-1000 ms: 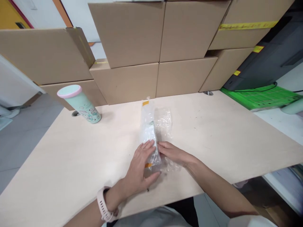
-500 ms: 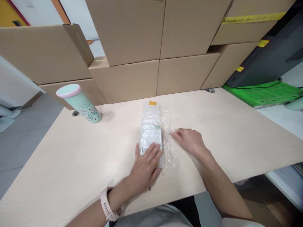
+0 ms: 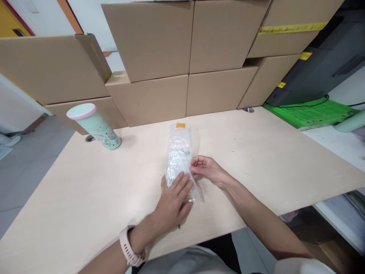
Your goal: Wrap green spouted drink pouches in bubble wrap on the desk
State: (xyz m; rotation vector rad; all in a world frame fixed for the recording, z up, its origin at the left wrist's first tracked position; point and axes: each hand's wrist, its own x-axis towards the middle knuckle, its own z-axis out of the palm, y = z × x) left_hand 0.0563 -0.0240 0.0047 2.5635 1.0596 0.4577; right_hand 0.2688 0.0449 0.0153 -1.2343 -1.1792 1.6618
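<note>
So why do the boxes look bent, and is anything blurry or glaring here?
Head view: the wide lens bows the boxes and the table edge; light is soft and even, with only a faint shadow beside the cup; the bubble wrap glints slightly; the far right edge looks smeared, the middle sharp.

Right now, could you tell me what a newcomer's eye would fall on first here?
The bubble-wrapped parcel lies in the middle of the table, the left hand pressed flat on its near end and the right hand pinching the wrap at its right edge. Behind it rises a wall of cardboard boxes, and a mint tumbler with a pink rim stands at the table's far left.
</note>
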